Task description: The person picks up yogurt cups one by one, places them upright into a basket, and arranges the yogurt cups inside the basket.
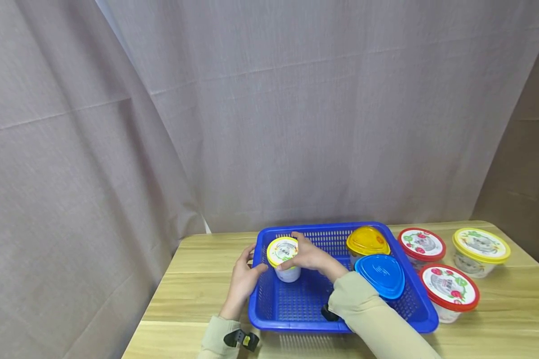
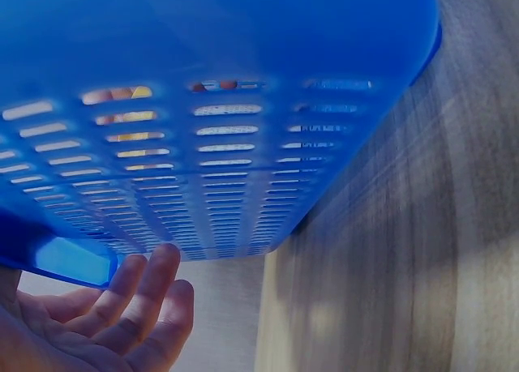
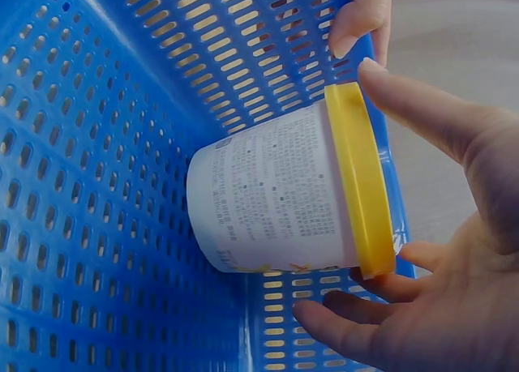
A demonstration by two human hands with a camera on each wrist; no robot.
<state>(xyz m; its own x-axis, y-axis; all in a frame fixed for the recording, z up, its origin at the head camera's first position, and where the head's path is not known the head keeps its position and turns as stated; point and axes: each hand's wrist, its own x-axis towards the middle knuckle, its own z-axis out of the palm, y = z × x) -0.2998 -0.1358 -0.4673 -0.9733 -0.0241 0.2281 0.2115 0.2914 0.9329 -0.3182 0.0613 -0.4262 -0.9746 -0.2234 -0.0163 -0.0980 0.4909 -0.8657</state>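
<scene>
A white tub with a yellow lid [image 1: 288, 275] stands upright at the left end of the blue plastic basket [image 1: 296, 304]. My right hand [image 1: 312, 258] holds this tub around its lid, thumb on the near side and fingers on the far side. In the right wrist view the tub's printed side [image 3: 280, 198] faces the camera, and some fingers lie under the lid edge. My left hand [image 1: 243, 279] grips the basket's left rim, thumb over the top and fingers outside the slotted wall [image 2: 227, 145].
Inside the basket's right end are a yellow-lidded container [image 1: 367, 240] and a blue-lidded container [image 1: 381, 275]. On the wooden table [image 1: 179, 289] to the right stand two red-lidded tubs [image 1: 422, 243] and a larger yellow-lidded tub [image 1: 480, 245]. A grey curtain [image 1: 296, 124] hangs behind.
</scene>
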